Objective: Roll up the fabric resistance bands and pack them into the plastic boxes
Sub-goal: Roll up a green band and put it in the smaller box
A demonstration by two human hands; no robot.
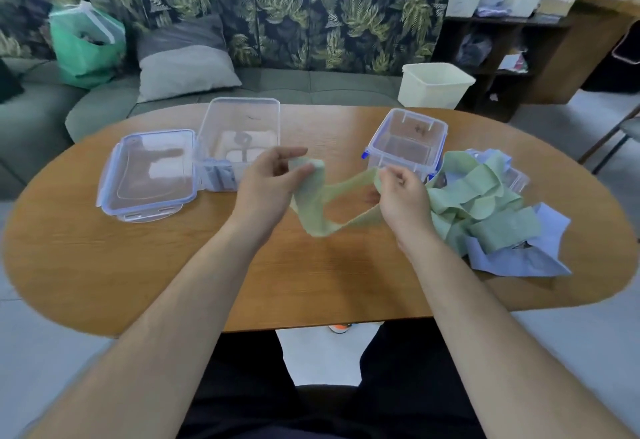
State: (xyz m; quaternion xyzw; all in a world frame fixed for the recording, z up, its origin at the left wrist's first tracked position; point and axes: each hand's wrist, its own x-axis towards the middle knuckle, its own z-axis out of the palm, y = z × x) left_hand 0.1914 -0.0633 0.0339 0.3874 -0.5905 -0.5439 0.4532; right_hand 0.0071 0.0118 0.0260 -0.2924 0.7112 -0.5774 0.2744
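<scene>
Your table [166, 265] is smooth wood with a fine grain and a soft sheen. On it, the left box [242, 119], its lid [149, 168] and the right box [405, 140] are clear glossy plastic. Above the table, the green band [322, 227] is soft matt cloth, as are the blue bands [512, 262] at the table's right end.

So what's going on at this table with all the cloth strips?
A person at a wooden table holds one green band between both hands: the left hand pinches one end, the right hand grips further along, the rest hanging in a loop. More green and blue bands lie heaped on the right. Two clear boxes stand open; the left box seems to hold some bluish rolls, the right box looks empty.
</scene>
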